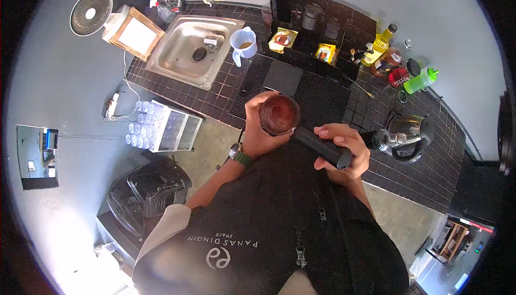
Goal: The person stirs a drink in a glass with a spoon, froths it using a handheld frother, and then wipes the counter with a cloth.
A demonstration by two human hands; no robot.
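Your left hand (257,134) is cupping the round basket of a portafilter (279,115), fingers curled around its rim. Your right hand (344,147) is gripping its black handle (322,145) firmly. You are holding it at chest height, above the black-tiled counter (376,107), near the kettle (406,134).

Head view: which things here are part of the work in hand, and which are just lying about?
In hand:
- portafilter basket, cupped by the left hand
- its black handle, gripped by the right hand

Lying about:
- measuring jug
- sink
- kettle
- oil bottle
- green bottle
- rack of glasses
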